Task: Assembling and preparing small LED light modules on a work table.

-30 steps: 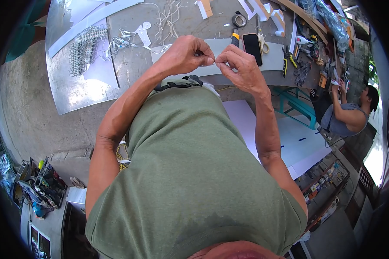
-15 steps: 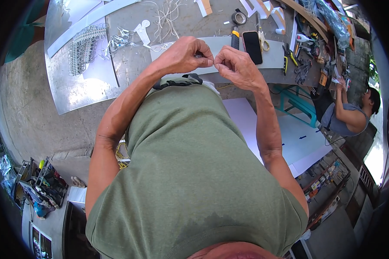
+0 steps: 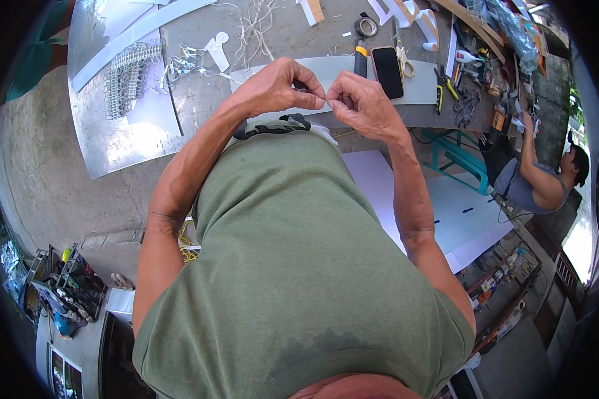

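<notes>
My left hand (image 3: 288,85) and my right hand (image 3: 362,103) meet fingertip to fingertip over the near edge of the table. Both are pinched closed; whatever lies between the fingertips is too small to make out. Under them a pale flat strip (image 3: 419,89) runs along the table edge. Just beyond my right hand lie a yellow-and-black cutter knife (image 3: 361,61), a dark-screened phone (image 3: 387,72) and scissors with cream handles (image 3: 407,68). Left of my hands are thin white wires (image 3: 186,62) and a white cut-out piece (image 3: 217,52).
A string of small linked modules (image 3: 128,72) lies on the shiny metal sheet (image 3: 106,147) at left. Tape (image 3: 366,26), pliers (image 3: 440,90) and dark gloves (image 3: 467,106) lie along the table. A teal stool (image 3: 460,163) stands below it. Another person (image 3: 536,179) works at right.
My hands stay pinched together and have shifted only slightly, the left fingers opening a little wider behind the pinch. The other person's arm and head have moved a little.
</notes>
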Motion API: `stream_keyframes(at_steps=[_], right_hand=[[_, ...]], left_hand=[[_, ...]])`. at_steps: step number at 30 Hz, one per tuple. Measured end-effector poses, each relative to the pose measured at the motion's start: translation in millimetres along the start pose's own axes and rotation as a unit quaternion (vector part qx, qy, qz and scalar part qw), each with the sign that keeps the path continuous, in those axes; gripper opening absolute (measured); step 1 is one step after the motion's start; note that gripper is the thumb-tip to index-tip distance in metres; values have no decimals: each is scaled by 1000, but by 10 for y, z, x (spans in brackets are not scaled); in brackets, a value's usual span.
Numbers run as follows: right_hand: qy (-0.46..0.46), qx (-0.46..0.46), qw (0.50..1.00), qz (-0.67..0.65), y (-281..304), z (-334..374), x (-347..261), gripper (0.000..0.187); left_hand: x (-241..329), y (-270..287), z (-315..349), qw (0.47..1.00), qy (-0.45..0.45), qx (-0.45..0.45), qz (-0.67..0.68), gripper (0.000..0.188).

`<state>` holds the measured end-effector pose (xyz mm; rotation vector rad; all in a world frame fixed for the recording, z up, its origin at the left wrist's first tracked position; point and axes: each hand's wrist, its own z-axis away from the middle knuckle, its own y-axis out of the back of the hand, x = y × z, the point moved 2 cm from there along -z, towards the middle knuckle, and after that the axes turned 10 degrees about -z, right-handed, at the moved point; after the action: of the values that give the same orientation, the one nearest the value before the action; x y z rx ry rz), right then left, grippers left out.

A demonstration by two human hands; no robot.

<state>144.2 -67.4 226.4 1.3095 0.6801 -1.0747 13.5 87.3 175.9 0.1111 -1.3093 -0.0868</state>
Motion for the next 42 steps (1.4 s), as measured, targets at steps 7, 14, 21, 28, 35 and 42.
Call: stream_keyframes(at_steps=[7,14,21,28,35,42], right_hand=[[3,3,1000,-1,-17,0,18,10],[24,33,999,-3,-31,-2,29,9],[23,44,999,7,-38,-15,27,8],[20,59,998,-7,-41,-15,35,9],[-29,65,997,10,17,-26,-103,18],[-26,77,997,11,-3,2,-58,13]], left_hand=[[50,10,13,999,28,14,-24,24],[55,-4,25,998,12,39,-40,17],[49,-28,22,998,11,44,-31,17],[84,-32,25,998,2,56,-29,16],[38,-32,16,998,8,62,9,14],[42,-36,21,998,6,58,-2,15]])
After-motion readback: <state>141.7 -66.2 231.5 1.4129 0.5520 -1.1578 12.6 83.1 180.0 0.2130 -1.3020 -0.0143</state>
